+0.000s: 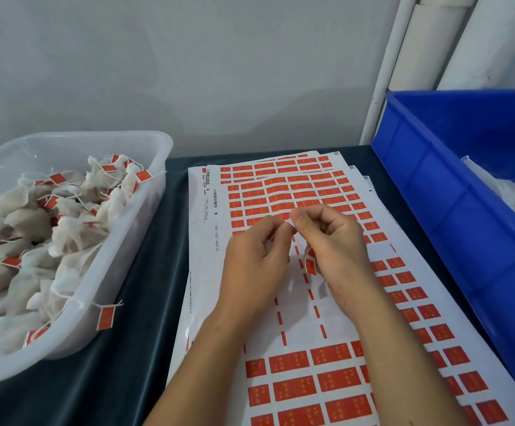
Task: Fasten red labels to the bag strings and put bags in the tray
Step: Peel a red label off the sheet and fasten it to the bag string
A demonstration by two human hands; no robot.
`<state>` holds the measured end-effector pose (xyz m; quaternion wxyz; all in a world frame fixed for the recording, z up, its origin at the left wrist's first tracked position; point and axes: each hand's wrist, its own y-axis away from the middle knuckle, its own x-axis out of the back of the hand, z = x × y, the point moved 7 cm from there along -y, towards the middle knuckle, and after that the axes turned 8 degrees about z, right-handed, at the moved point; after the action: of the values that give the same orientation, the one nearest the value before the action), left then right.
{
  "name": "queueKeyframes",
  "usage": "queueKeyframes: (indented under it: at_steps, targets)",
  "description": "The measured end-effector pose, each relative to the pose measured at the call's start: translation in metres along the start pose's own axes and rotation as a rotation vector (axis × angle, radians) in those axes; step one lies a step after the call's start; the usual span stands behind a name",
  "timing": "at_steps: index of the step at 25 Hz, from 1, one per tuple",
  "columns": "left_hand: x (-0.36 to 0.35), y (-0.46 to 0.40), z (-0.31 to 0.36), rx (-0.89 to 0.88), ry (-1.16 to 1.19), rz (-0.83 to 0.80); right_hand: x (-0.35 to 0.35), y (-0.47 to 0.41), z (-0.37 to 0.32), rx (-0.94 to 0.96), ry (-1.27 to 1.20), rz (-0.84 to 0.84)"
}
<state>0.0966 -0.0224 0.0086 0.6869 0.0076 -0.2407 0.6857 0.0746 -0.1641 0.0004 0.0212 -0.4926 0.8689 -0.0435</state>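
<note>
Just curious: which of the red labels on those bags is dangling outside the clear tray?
The red label hanging on its string over the clear tray's near right rim, against the dark tablecloth. The other tagged labels lie inside the tray, among the bags.

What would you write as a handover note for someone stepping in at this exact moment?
Left hand and right hand pinch something small and white together over the label sheets; a red label curls under the right palm.
Done: many labelled bags lie in the clear tray on the left.
Left: finish this label; more bags wait in the blue crate on the right.
</note>
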Motion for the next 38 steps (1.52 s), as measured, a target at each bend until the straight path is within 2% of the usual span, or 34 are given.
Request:
queueKeyframes:
  at_steps: [9, 15, 19, 23, 25, 28, 33, 38]
  targets:
    - [0.006, -0.005, -0.004, 0.122, 0.115, 0.043, 0.012, -0.004, 0.002, 0.066, 0.075, 0.188]
    - [0.008, -0.009, -0.01, 0.194, 0.206, 0.05, 0.012, -0.005, 0.001, 0.076, 0.081, 0.219]
    - [0.008, -0.01, -0.014, 0.25, 0.271, 0.045, 0.016, -0.005, 0.002, 0.035, 0.016, 0.236]
    - [0.012, -0.012, -0.016, 0.291, 0.341, 0.089, 0.022, -0.006, 0.007, -0.105, -0.143, 0.256]
    - [0.014, -0.012, -0.019, 0.328, 0.381, 0.12, 0.024, -0.007, 0.009, -0.158, -0.218, 0.236]
    - [0.015, -0.013, -0.02, 0.347, 0.403, 0.164, 0.022, -0.006, 0.005, -0.136, -0.27, 0.144]
    - [0.016, -0.013, -0.02, 0.358, 0.393, 0.199, 0.015, -0.005, 0.005, -0.015, -0.037, 0.089]
    - [0.016, -0.014, -0.019, 0.328, 0.366, 0.203, 0.012, -0.002, 0.007, -0.019, 0.015, 0.079]
